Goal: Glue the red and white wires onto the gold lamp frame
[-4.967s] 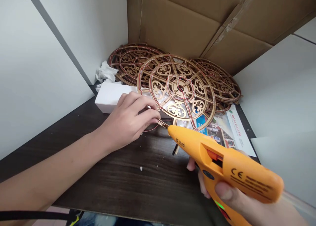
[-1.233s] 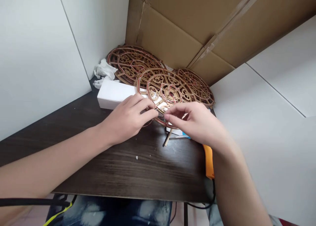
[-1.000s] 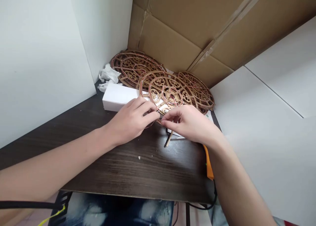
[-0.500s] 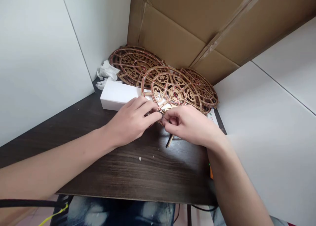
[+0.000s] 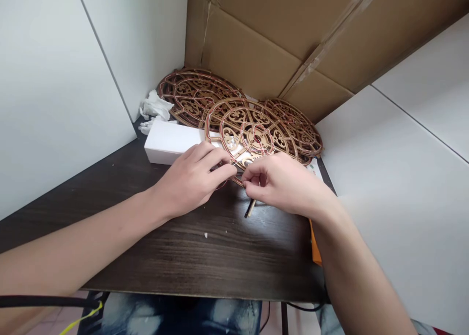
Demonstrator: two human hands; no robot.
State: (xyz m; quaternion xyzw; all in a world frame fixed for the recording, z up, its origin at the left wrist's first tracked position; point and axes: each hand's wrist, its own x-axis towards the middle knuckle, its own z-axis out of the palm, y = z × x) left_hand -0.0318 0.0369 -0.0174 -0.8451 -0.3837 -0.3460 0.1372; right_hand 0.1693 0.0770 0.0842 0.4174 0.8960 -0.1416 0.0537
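Observation:
A round openwork wooden disc [image 5: 252, 111] with red and white wires along its rings lies tilted, its near edge between my hands. My left hand [image 5: 196, 178] is closed at the disc's near left rim, thumb and fingers bent around it; the fingertips are partly hidden. Just right of it, my right hand [image 5: 282, 183] pinches thumb and forefinger together at the near rim. What sits in that pinch is too small to make out. Thin black and tan sticks [image 5: 250, 209] poke out below the right hand; their upper ends are hidden.
More wired discs [image 5: 194, 88] are piled behind, against a cardboard sheet [image 5: 252, 42]. A white box [image 5: 166, 142] stands under the front disc's left side, with crumpled tissue [image 5: 156, 105] beyond. White panels flank the dark table [image 5: 183, 257]. An orange object [image 5: 315, 247] lies by my right forearm.
My left hand has drawn slightly left, widening the gap between the two hands. The right hand keeps its pinch. The whole view has shifted a little.

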